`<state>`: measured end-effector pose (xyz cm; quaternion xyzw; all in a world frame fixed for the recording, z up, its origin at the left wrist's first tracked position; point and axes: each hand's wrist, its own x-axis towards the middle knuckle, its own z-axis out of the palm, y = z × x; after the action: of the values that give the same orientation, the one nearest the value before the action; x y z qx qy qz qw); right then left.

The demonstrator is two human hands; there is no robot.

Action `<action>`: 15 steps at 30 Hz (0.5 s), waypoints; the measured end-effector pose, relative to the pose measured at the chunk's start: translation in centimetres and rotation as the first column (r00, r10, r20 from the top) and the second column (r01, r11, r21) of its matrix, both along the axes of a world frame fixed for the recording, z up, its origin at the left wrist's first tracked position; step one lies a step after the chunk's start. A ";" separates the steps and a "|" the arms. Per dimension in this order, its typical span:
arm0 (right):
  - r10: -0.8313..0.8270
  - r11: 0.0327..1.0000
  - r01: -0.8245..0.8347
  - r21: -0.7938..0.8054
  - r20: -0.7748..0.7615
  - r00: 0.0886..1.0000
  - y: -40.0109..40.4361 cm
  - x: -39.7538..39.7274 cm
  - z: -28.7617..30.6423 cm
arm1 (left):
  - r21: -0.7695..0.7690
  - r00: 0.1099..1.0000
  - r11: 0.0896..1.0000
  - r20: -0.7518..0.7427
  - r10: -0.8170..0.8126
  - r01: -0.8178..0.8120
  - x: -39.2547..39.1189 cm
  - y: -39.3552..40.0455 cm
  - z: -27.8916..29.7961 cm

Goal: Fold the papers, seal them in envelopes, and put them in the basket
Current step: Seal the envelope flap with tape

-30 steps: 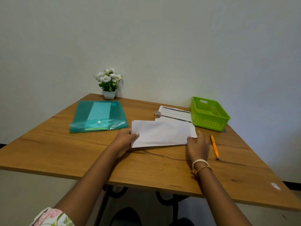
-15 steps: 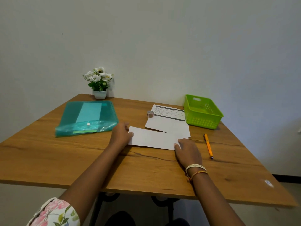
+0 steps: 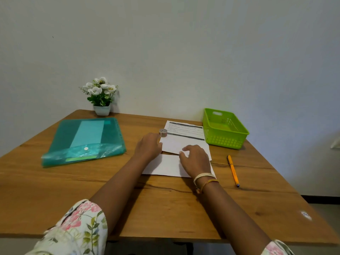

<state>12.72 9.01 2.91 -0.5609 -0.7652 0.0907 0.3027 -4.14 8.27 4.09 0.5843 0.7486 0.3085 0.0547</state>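
The folded white paper (image 3: pixel 166 165) lay mid-table, toward the near edge. My left hand (image 3: pixel 148 147) and right hand (image 3: pixel 196 160) rested flat on it, fingers loosely spread, gripping nothing. The green basket (image 3: pixel 225 128) sat at the far right corner.

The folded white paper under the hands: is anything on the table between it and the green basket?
Only the printed sheet lies flat between the folded white paper and the green plastic basket; nothing upright blocks the way. The orange pen lies off to the right.
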 end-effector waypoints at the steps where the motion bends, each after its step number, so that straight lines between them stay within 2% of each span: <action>1: 0.015 1.000 -0.015 -0.011 0.013 1.000 0.7 -0.7 0.1 | -0.004 1.000 1.000 0.016 0.002 -0.002 -0.1 0.6 -0.1; 6: 0.081 0.991 -0.074 -0.111 0.054 0.995 4.5 -3.6 -0.4 | 0.004 0.999 1.000 0.037 0.015 -0.015 -1.1 2.2 -2.7; 9: 0.138 0.977 -0.133 -0.166 0.017 0.990 7.0 -5.0 -0.4 | 0.017 1.000 1.000 0.002 -0.017 0.017 -1.6 2.7 -4.1; 13: 0.200 0.971 -0.199 -0.134 -0.006 0.980 10.4 -7.4 -0.2 | 0.039 0.997 0.999 -0.075 -0.018 0.020 -2.2 3.6 -5.1; 15: 0.220 0.967 -0.214 -0.135 0.028 0.975 11.8 -8.4 -0.4 | 0.037 0.993 0.999 -0.114 -0.007 0.011 -2.2 3.8 -5.3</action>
<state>4.27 20.82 2.55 -0.4942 -0.8207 0.1614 0.2370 -6.35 12.08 -1.23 0.6053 0.7419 0.2884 0.0023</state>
